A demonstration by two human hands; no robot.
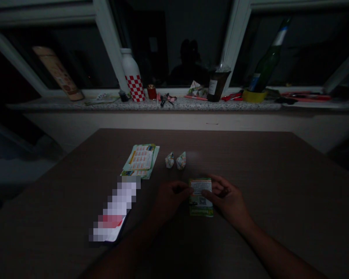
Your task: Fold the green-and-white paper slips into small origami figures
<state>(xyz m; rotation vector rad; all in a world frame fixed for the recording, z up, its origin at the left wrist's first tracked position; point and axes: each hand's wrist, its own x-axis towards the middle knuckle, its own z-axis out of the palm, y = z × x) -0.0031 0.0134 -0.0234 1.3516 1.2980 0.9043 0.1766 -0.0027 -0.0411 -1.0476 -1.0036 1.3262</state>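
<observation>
A small printed paper leaflet (pixel 201 197) with green edges lies on the brown table (pixel 279 186) in front of me. My left hand (pixel 170 199) pinches its left edge with curled fingers. My right hand (pixel 225 199) rests on its right side, fingers bent and pressing the paper. Two small folded paper shapes (pixel 175 160) stand just beyond the leaflet. A stack of similar printed leaflets (pixel 141 159) lies further left.
A flat blurred-out object (pixel 114 211) lies at my left on the table. The stone windowsill (pixel 151 104) behind holds a red-checked white bottle (pixel 133 75), a dark cup (pixel 216 83), a green glass bottle (pixel 266 62), a yellow tape roll (pixel 253 95) and small clutter.
</observation>
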